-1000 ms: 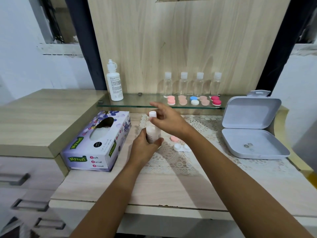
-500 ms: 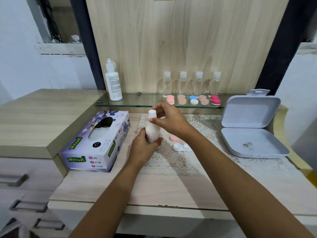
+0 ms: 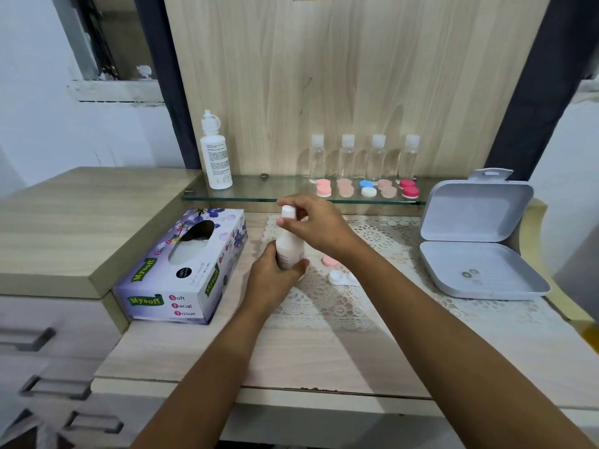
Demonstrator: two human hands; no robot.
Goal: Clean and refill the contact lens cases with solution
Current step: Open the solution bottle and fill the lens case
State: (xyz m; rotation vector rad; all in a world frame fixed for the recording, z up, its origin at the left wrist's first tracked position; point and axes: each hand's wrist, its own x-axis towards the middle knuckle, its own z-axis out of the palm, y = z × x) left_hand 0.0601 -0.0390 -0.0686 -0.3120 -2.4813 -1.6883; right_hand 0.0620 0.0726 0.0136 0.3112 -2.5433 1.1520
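Nearest the camera, two bare forearms reach up the middle of the frame over the pale wood-grain bench (image 3: pixel 194 351). The left hand (image 3: pixel 272 280) wraps its fingers closed around the body of a small smooth white bottle (image 3: pixel 289 251), held upright at centre frame. The right hand (image 3: pixel 319 223) pinches the bottle's round white cap (image 3: pixel 288 212) between thumb and fingertips.

Just right of the bottle, on a lace doily (image 3: pixel 324 303), lie an open white lens case (image 3: pixel 342 278) and a loose pink lid (image 3: pixel 330 261). The risk, as it looks: a hard squeeze while the cap loosens could spurt solution onto the doily, or the wrist could knock the light case.

Left sits a glossy cardboard tissue box (image 3: pixel 181 270); right, an open grey plastic box (image 3: pixel 479 254). Farther back, a glass shelf (image 3: pixel 259 192) carries a tall white bottle (image 3: pixel 216 157), four clear bottles (image 3: pixel 363 157) and coloured lens cases (image 3: pixel 368 188).
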